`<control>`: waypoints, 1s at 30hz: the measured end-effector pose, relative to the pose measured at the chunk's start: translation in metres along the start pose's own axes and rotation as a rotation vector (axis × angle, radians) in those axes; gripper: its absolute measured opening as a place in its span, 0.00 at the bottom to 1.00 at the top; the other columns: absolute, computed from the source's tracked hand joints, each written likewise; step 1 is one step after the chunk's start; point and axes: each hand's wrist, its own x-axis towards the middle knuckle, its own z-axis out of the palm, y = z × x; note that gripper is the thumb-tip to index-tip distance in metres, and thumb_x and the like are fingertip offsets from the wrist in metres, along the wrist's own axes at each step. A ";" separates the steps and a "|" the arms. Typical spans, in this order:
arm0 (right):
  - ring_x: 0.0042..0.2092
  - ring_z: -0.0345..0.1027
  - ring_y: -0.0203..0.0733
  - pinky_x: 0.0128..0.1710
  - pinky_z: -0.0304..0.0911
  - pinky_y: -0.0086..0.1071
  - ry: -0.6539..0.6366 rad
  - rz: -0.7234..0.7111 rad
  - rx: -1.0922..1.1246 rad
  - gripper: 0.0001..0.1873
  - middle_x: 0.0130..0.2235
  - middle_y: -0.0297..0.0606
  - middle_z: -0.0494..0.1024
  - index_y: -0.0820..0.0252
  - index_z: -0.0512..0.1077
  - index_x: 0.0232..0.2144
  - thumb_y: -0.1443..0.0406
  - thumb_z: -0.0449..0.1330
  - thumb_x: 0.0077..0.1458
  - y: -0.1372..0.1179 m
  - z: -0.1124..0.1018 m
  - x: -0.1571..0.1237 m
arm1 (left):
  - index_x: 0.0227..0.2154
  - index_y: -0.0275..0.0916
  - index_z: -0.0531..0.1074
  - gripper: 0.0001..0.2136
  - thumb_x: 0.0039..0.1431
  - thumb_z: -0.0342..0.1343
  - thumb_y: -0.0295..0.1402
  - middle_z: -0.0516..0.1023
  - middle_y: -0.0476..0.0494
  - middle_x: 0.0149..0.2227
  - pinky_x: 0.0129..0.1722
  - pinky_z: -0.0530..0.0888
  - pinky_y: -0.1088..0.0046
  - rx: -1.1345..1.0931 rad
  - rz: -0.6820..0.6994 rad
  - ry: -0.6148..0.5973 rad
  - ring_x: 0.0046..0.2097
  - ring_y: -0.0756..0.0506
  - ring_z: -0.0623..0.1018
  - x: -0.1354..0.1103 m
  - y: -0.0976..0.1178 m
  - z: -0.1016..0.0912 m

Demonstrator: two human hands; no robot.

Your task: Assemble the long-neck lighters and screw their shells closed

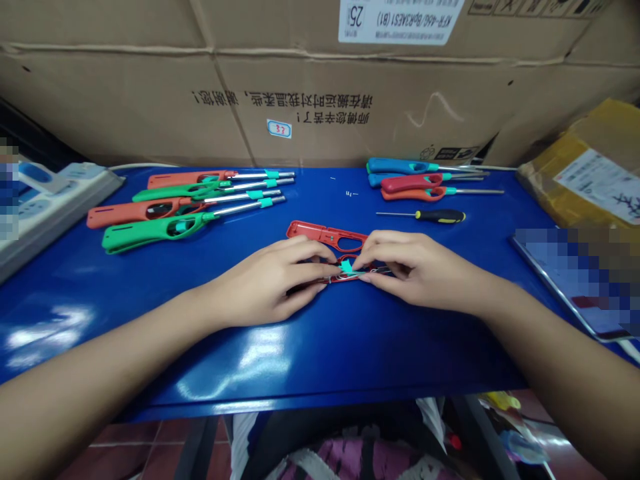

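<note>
Between my hands lies an opened red lighter half (345,279), its inner parts exposed, with a teal trigger piece (347,267) and thin wires showing. My left hand (280,277) grips its left end with thumb and fingers. At the other end, my right hand (407,270) pinches the teal piece and the wire area, its fingertips close to those of the left. Just behind them rests the other red shell half (320,232), inner side up, with the trigger loop toward my right hand. My fingers hide much of the lighter's inside.
Several assembled long-neck lighters (155,230) lie at the left, and another group (407,180) at the back right. A yellow-black screwdriver (440,216) lies in front of that group. A power strip (60,193), phone (565,287), taped parcel (590,160) and large cardboard box (300,73) border the blue table (240,363).
</note>
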 end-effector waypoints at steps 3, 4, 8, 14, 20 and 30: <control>0.29 0.60 0.32 0.31 0.58 0.29 0.051 0.017 -0.001 0.04 0.41 0.37 0.76 0.59 0.76 0.41 0.67 0.63 0.62 -0.001 0.008 0.003 | 0.53 0.40 0.76 0.13 0.70 0.52 0.29 0.76 0.38 0.53 0.54 0.74 0.61 -0.021 -0.022 0.009 0.54 0.42 0.75 0.000 0.000 0.003; 0.28 0.59 0.32 0.30 0.58 0.29 0.071 0.025 -0.009 0.03 0.39 0.36 0.75 0.59 0.76 0.40 0.67 0.63 0.62 -0.002 0.010 0.003 | 0.53 0.40 0.76 0.13 0.70 0.52 0.29 0.76 0.38 0.52 0.54 0.74 0.61 -0.030 -0.029 0.016 0.53 0.42 0.75 0.000 0.000 0.004; 0.27 0.56 0.31 0.29 0.57 0.28 0.091 0.034 -0.014 0.02 0.38 0.35 0.75 0.59 0.75 0.37 0.68 0.63 0.61 -0.004 0.014 0.005 | 0.51 0.40 0.76 0.12 0.69 0.53 0.28 0.76 0.38 0.51 0.54 0.73 0.62 -0.081 -0.037 0.046 0.53 0.43 0.75 0.002 0.002 0.007; 0.29 0.59 0.32 0.31 0.57 0.29 0.067 0.041 -0.003 0.02 0.38 0.35 0.75 0.58 0.74 0.38 0.68 0.61 0.62 -0.006 0.014 0.004 | 0.49 0.38 0.76 0.11 0.69 0.53 0.27 0.76 0.39 0.50 0.54 0.73 0.64 -0.122 -0.053 0.043 0.53 0.44 0.76 0.002 0.003 0.005; 0.29 0.61 0.33 0.31 0.58 0.30 0.040 0.007 0.010 0.03 0.39 0.37 0.76 0.58 0.75 0.38 0.68 0.60 0.63 -0.005 0.009 0.003 | 0.51 0.41 0.77 0.12 0.70 0.52 0.29 0.77 0.38 0.51 0.53 0.75 0.63 -0.042 -0.027 0.045 0.53 0.43 0.77 0.000 0.001 0.006; 0.27 0.61 0.31 0.29 0.56 0.28 0.050 0.039 -0.059 0.05 0.33 0.34 0.75 0.60 0.76 0.37 0.70 0.59 0.62 -0.001 0.005 0.002 | 0.52 0.39 0.78 0.14 0.71 0.50 0.30 0.78 0.37 0.51 0.51 0.76 0.63 0.091 0.043 0.001 0.51 0.41 0.77 0.001 0.001 0.002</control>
